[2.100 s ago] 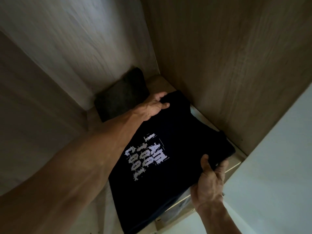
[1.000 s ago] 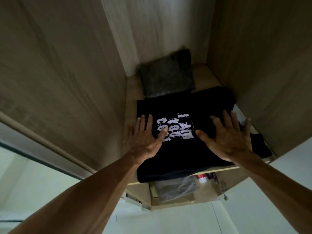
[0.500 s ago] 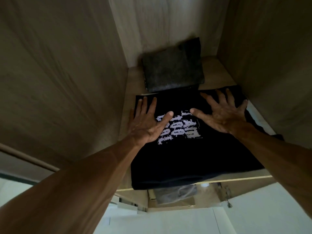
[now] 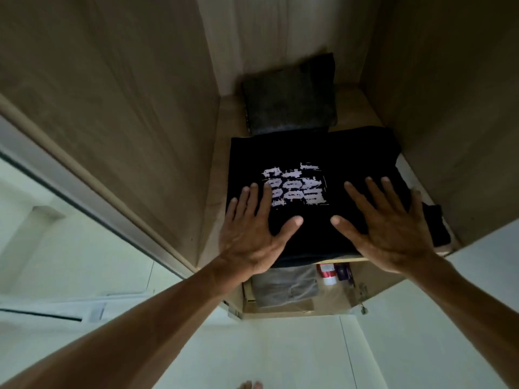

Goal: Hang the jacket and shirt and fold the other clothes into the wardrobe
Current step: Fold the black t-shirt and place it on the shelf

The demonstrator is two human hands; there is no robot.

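Note:
A folded black T-shirt (image 4: 337, 153) with white lettering lies flat on the wooden wardrobe shelf (image 4: 217, 181). My left hand (image 4: 250, 234) rests palm down on its near left part, fingers spread. On the near right part lies my right hand (image 4: 390, 228), also flat with fingers apart. Neither hand grips the cloth. Behind the T-shirt, at the back of the shelf, sits a folded dark grey garment (image 4: 292, 99).
Wooden side walls (image 4: 126, 108) close in the shelf on left and right. Below the shelf's front edge a lower compartment holds a folded grey cloth (image 4: 283, 287) and a red-and-white container (image 4: 327, 273). White door panels (image 4: 280, 355) stand below.
Both hands have slid back toward the near edge of the T-shirt, still flat on it. The T-shirt sits a little deeper and squarer on the shelf.

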